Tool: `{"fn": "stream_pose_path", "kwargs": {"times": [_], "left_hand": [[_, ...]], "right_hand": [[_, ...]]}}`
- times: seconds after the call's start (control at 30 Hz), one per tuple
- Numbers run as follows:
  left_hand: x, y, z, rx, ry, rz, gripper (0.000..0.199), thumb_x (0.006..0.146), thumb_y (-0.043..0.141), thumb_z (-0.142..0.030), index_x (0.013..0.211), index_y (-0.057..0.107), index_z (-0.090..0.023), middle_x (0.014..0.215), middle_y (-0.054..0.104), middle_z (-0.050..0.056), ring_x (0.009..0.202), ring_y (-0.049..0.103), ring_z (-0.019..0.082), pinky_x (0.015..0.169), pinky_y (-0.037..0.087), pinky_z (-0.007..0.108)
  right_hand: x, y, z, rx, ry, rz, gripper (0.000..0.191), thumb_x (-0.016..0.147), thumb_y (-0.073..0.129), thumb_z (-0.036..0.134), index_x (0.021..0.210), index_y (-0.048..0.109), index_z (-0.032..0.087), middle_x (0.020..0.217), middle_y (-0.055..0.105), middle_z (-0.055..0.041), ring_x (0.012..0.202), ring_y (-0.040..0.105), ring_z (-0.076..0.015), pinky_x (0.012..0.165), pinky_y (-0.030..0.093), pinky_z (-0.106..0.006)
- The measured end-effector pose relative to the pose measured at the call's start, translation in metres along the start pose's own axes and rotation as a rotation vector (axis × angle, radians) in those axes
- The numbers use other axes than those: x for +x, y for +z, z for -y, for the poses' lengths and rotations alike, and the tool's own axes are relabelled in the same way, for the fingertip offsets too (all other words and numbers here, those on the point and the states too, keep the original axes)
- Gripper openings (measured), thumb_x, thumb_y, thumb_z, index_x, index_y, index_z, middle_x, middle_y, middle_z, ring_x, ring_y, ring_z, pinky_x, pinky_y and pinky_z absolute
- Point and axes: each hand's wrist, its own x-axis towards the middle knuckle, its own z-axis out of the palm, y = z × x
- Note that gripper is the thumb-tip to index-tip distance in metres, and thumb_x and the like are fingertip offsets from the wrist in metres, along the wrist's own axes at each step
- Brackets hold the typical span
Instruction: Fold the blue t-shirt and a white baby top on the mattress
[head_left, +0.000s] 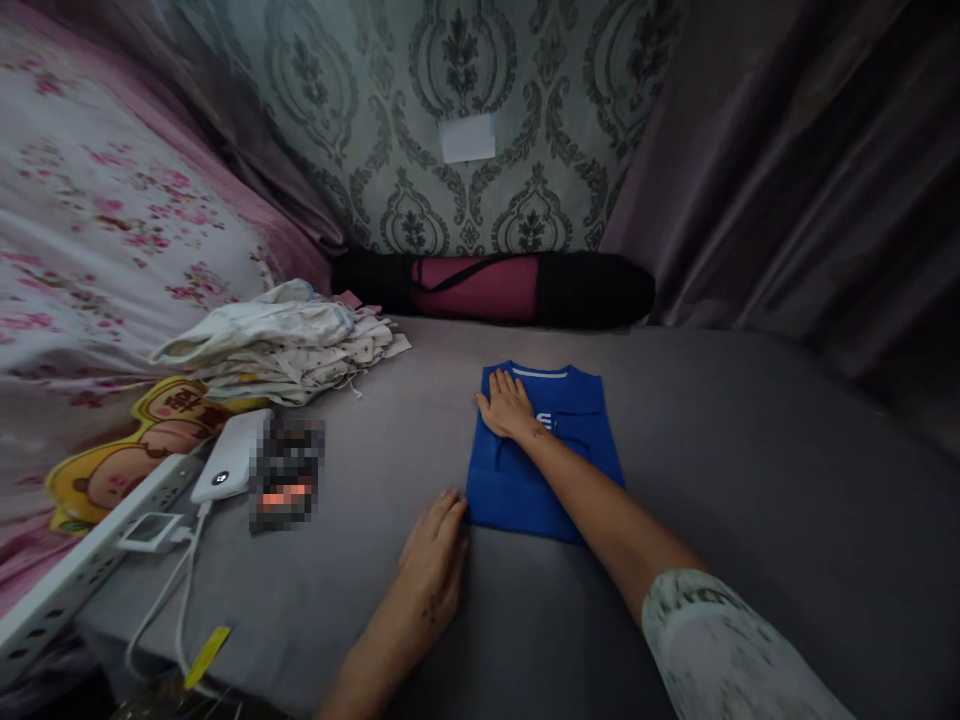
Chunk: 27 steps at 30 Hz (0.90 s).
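A blue shirt, folded into a rough rectangle, lies flat on the grey sheet with its collar toward the wall and some white lettering in the middle. My right hand lies flat on its upper left part, fingers spread, and my forearm crosses the shirt. Beside the lower left corner of the shirt is my left hand, on its side, fingers stretched out and fingertips at the edge. The underside of that hand is hidden.
Piled light cloths lie at the back left. Nearer are a white power bank, a blurred-out object, a power strip, cables and a yellow cushion. A black and maroon long bag lies along the wall.
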Motion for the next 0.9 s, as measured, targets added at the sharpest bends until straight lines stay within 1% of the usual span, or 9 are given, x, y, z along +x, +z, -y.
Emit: {"fn": "stream_pose_path", "kwargs": {"times": [0.1, 0.2, 0.4, 0.57, 0.63, 0.73, 0.8, 0.83, 0.9], "left_hand": [[-0.003, 0.005, -0.009, 0.022, -0.038, -0.031, 0.046, 0.096, 0.038, -0.023, 0.141, 0.030, -0.022, 0.143, 0.044, 0.015, 0.135, 0.040, 0.024, 0.107, 0.041, 0.048], [-0.003, 0.005, -0.015, 0.063, -0.042, -0.015, 0.043, 0.096, 0.038, -0.024, 0.139, 0.033, -0.019, 0.142, 0.045, 0.015, 0.135, 0.039, 0.024, 0.109, 0.037, 0.051], [-0.002, 0.003, -0.021, 0.117, -0.064, -0.004, 0.040, 0.097, 0.038, -0.026, 0.136, 0.039, -0.016, 0.141, 0.047, 0.015, 0.134, 0.040, 0.024, 0.111, 0.034, 0.050], [-0.004, 0.008, -0.019, 0.105, -0.069, -0.026, 0.040, 0.097, 0.037, -0.027, 0.135, 0.040, -0.017, 0.138, 0.050, 0.016, 0.132, 0.043, 0.025, 0.109, 0.035, 0.052], [-0.004, 0.007, -0.016, 0.071, -0.054, -0.031, 0.041, 0.096, 0.038, -0.028, 0.136, 0.039, -0.018, 0.139, 0.048, 0.016, 0.132, 0.043, 0.025, 0.108, 0.036, 0.051], [0.003, -0.001, -0.009, -0.017, 0.004, -0.027, 0.042, 0.095, 0.041, -0.030, 0.135, 0.041, -0.018, 0.141, 0.046, 0.016, 0.131, 0.043, 0.025, 0.106, 0.040, 0.048], [0.015, -0.008, -0.004, -0.082, 0.022, -0.005, 0.038, 0.094, 0.043, -0.030, 0.130, 0.047, -0.018, 0.133, 0.053, 0.015, 0.124, 0.050, 0.024, 0.102, 0.043, 0.043], [0.022, -0.011, -0.001, -0.101, 0.007, 0.002, 0.034, 0.094, 0.044, -0.031, 0.125, 0.052, -0.018, 0.126, 0.058, 0.014, 0.117, 0.055, 0.023, 0.100, 0.045, 0.041], [0.038, -0.014, 0.004, -0.092, -0.069, 0.003, 0.030, 0.093, 0.047, -0.034, 0.113, 0.060, -0.017, 0.110, 0.064, 0.012, 0.104, 0.060, 0.022, 0.093, 0.047, 0.039]], "right_hand": [[0.003, 0.000, -0.002, -0.011, 0.004, 0.006, 0.069, 0.097, 0.022, 0.046, 0.148, 0.022, 0.000, 0.155, 0.018, -0.0162, 0.144, 0.012, -0.0258, 0.116, 0.006, -0.040], [0.002, -0.004, -0.002, 0.006, -0.013, 0.003, 0.067, 0.097, 0.021, 0.045, 0.148, 0.022, 0.002, 0.156, 0.015, -0.0154, 0.144, 0.011, -0.0255, 0.116, 0.007, -0.040], [-0.025, -0.007, -0.001, -0.010, -0.119, -0.108, 0.064, 0.097, 0.022, 0.043, 0.148, 0.024, 0.003, 0.156, 0.015, -0.0147, 0.144, 0.008, -0.0250, 0.116, 0.005, -0.041], [-0.038, -0.003, 0.005, 0.010, -0.119, 0.037, 0.066, 0.097, 0.024, 0.044, 0.147, 0.026, 0.001, 0.155, 0.020, -0.0163, 0.143, 0.013, -0.0263, 0.116, 0.008, -0.042], [-0.041, -0.008, 0.003, 0.078, -0.113, 0.046, 0.065, 0.098, 0.024, 0.044, 0.147, 0.025, 0.002, 0.155, 0.020, -0.0160, 0.143, 0.014, -0.0264, 0.116, 0.010, -0.043], [-0.056, -0.023, -0.012, 0.188, -0.171, -0.068, 0.060, 0.097, 0.029, 0.040, 0.145, 0.032, 0.004, 0.152, 0.028, -0.0163, 0.141, 0.021, -0.0254, 0.115, 0.015, -0.043], [-0.073, -0.035, -0.033, 0.268, -0.228, -0.184, 0.051, 0.094, 0.038, 0.035, 0.137, 0.045, 0.008, 0.143, 0.045, -0.0158, 0.134, 0.037, -0.0235, 0.111, 0.026, -0.038], [-0.084, -0.040, -0.047, 0.313, -0.231, -0.231, 0.045, 0.092, 0.042, 0.032, 0.130, 0.053, 0.010, 0.134, 0.054, -0.0145, 0.125, 0.047, -0.0225, 0.107, 0.034, -0.036], [-0.108, -0.049, -0.078, 0.398, -0.145, -0.289, 0.033, 0.088, 0.047, 0.030, 0.111, 0.064, 0.015, 0.111, 0.067, -0.0105, 0.102, 0.062, -0.0209, 0.092, 0.046, -0.034]]}}
